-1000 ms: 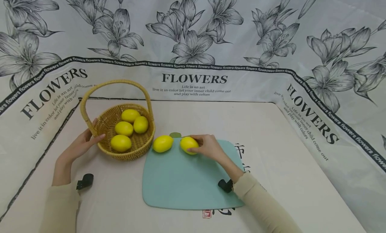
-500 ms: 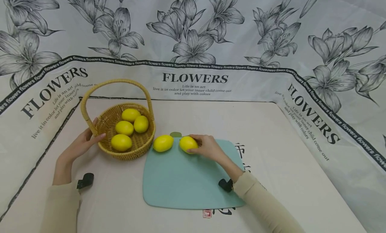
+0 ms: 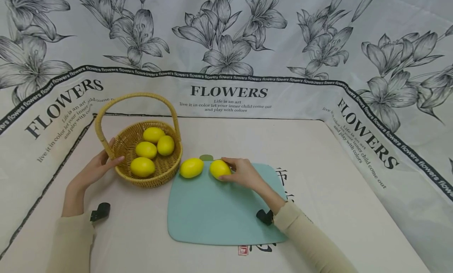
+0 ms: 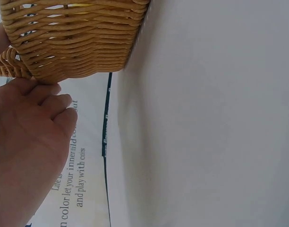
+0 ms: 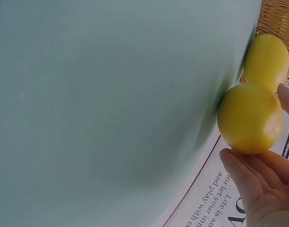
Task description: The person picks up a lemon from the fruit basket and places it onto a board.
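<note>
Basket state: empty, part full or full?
Part full. The head view shows four lemons inside the basket, with bare woven floor visible beside them and none heaped to the rim.

Floral grey cloth [image 3: 226, 49] behind pale tabletop [image 3: 269, 141]

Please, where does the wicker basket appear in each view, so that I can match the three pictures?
Head: the wicker basket stands left of centre, with the left hand at its left side.
Left wrist: its outer wall is at the upper left, cut off by the top edge.
Right wrist: only a piece of its weave shows, at the upper right corner.
Shared landmark: the printed backdrop, with the words "and play with".
</note>
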The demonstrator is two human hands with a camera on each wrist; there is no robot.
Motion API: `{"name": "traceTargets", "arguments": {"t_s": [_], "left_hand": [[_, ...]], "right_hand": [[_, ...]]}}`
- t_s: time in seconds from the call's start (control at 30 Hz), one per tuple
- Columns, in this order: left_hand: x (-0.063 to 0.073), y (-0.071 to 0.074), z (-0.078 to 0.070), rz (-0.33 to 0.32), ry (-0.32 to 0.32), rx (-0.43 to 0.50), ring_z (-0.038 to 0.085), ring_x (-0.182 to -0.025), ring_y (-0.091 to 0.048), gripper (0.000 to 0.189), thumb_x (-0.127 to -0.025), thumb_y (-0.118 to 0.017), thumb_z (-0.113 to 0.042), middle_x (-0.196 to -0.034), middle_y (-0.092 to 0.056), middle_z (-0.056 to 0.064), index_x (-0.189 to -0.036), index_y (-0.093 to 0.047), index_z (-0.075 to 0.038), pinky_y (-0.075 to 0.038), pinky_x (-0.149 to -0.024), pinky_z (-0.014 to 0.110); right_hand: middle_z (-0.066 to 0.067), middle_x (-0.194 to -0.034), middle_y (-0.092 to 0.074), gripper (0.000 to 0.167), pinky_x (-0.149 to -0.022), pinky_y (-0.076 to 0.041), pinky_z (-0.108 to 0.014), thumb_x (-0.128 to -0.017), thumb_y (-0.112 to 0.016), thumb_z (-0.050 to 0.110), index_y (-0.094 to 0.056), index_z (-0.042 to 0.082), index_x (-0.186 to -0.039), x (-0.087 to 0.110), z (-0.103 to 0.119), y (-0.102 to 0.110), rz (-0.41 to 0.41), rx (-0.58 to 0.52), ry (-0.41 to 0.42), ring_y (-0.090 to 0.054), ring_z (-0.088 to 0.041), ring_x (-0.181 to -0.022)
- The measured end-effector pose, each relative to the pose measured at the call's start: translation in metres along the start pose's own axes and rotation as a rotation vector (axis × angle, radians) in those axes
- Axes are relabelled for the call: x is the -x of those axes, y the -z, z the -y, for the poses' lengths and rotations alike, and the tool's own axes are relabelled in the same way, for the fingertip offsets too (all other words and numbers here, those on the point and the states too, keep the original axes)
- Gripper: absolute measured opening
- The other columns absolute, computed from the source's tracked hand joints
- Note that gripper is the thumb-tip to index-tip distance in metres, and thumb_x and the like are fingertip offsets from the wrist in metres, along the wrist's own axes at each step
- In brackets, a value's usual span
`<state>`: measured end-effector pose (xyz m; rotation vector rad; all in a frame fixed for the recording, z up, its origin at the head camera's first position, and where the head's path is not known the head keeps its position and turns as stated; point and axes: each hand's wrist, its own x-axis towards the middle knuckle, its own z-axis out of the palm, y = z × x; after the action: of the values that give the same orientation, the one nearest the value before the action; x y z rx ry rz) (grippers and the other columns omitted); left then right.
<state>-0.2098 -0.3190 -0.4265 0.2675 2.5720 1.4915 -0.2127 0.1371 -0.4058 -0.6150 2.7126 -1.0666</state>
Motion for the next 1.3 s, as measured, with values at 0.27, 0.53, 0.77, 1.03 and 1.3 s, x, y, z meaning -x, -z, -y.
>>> {"name": "traceTargets", "arguments": {"t_s": [0.27, 0.53, 0.77, 1.03, 1.3], "left_hand": [[-0.001, 0.0, 0.0, -0.001, 0.009, -0.002, 0.049, -0.141, 0.006, 0.083, -0.1, -0.051, -0.036, -0.157, 0.006, 0.025, -0.154, 0.009, -0.018, -0.004, -0.104, 0.074], [-0.002, 0.0, -0.001, -0.002, 0.007, -0.006, 0.049, -0.141, 0.006, 0.082, -0.1, -0.051, -0.035, -0.158, 0.005, 0.025, -0.154, 0.008, -0.019, -0.004, -0.104, 0.073], [-0.002, 0.0, 0.001, -0.005, 0.021, -0.017, 0.049, -0.141, 0.005, 0.082, -0.1, -0.051, -0.035, -0.157, 0.006, 0.025, -0.154, 0.009, -0.019, -0.004, -0.104, 0.073], [-0.003, 0.0, 0.003, -0.005, 0.021, -0.007, 0.05, -0.141, 0.006, 0.081, -0.1, -0.051, -0.033, -0.157, 0.006, 0.026, -0.154, 0.009, -0.021, -0.003, -0.103, 0.074], [-0.003, 0.0, 0.004, -0.003, 0.025, -0.012, 0.05, -0.141, 0.005, 0.081, -0.1, -0.051, -0.035, -0.157, 0.006, 0.026, -0.154, 0.008, -0.021, -0.003, -0.103, 0.074]], "right_hand": [[-0.016, -0.137, -0.054, 0.068, -0.098, -0.047, -0.041, -0.081, -0.08, 0.022, -0.051, -0.003, -0.137, 0.0, 0.002, 0.002, -0.009, 0.022, -0.004, -0.052, -0.032, -0.125], [-0.016, -0.138, -0.053, 0.072, -0.097, -0.047, -0.042, -0.08, -0.08, 0.027, -0.05, -0.002, -0.138, -0.001, 0.002, 0.006, -0.017, 0.045, -0.011, -0.052, -0.035, -0.124], [-0.015, -0.138, -0.053, 0.073, -0.096, -0.048, -0.043, -0.08, -0.08, 0.034, -0.051, 0.001, -0.139, -0.003, 0.009, 0.011, -0.057, 0.042, 0.008, -0.054, -0.038, -0.12], [-0.012, -0.139, -0.053, 0.069, -0.097, -0.047, -0.041, -0.08, -0.08, 0.032, -0.054, 0.005, -0.138, -0.01, 0.022, 0.013, -0.114, 0.012, 0.075, -0.055, -0.035, -0.12], [-0.011, -0.137, -0.055, 0.064, -0.097, -0.047, -0.035, -0.082, -0.079, 0.027, -0.055, 0.005, -0.137, -0.021, 0.034, 0.005, -0.118, -0.05, 0.129, -0.055, -0.033, -0.121]]}}
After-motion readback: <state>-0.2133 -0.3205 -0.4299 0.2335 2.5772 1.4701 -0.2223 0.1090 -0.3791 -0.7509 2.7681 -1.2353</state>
